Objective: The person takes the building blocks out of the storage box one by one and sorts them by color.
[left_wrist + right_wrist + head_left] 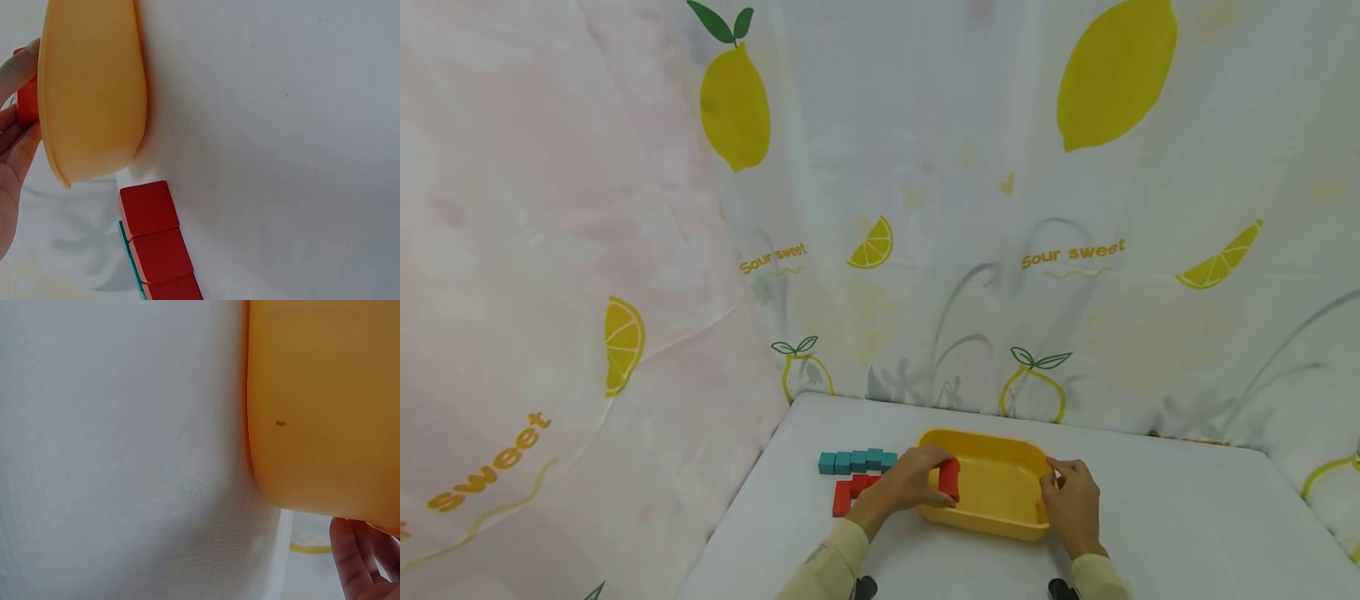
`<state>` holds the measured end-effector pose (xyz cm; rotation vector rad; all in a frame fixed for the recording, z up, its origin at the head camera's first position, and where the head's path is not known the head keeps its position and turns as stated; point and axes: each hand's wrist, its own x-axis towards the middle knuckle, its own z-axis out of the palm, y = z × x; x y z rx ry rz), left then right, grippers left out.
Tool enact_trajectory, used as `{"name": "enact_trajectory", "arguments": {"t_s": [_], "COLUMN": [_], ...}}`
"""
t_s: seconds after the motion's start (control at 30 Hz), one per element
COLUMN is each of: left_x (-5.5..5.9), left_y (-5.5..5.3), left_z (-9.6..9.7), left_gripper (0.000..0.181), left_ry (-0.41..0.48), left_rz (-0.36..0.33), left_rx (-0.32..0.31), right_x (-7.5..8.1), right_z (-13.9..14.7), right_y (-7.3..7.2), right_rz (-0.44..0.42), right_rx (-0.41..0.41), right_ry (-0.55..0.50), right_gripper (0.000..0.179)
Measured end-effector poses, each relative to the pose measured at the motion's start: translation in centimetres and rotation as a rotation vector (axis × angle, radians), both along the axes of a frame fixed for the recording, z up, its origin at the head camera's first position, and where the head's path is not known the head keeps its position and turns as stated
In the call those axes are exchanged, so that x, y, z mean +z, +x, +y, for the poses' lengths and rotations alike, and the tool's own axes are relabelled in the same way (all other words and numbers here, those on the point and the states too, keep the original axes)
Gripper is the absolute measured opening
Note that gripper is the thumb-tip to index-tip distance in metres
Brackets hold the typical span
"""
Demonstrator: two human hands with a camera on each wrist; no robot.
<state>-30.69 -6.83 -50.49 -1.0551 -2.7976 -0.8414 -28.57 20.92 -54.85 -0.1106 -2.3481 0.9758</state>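
Observation:
A red block is pinched between the thumb and fingers of my left hand, over the left side of a yellow plastic tray. The left wrist view shows that red block partly behind the tray's wall. At the tray's right end, my right hand grips the rim. Its fingers touch the end of the tray in the right wrist view, where the thumb is out of sight. The tray's inside is partly hidden by both hands.
Left of the tray, teal blocks form a row on the white table. Several red blocks lie in front of them, partly covered by the left arm. A lemon-print curtain hangs behind the table and along its left side.

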Motion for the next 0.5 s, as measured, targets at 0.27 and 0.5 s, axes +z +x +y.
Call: {"name": "enact_trajectory", "arguments": {"t_s": [0.27,0.5], "left_x": [1.1,1.4], "left_y": [0.3,0.2], "left_z": [-1.7,-3.3], "left_gripper": [0.058,0.061], "left_ry": [0.002,0.023], "left_rz": [0.015,0.102], "left_rx": [0.044,0.053], "right_x": [0.0,0.3], "right_z": [0.0,-0.1], "right_y": [0.1,0.1], "right_rz": [0.000,0.009], "right_rx": [-0.015,-0.003], "right_ry": [0.003,-0.003], "right_gripper": [0.029,0.028]}}
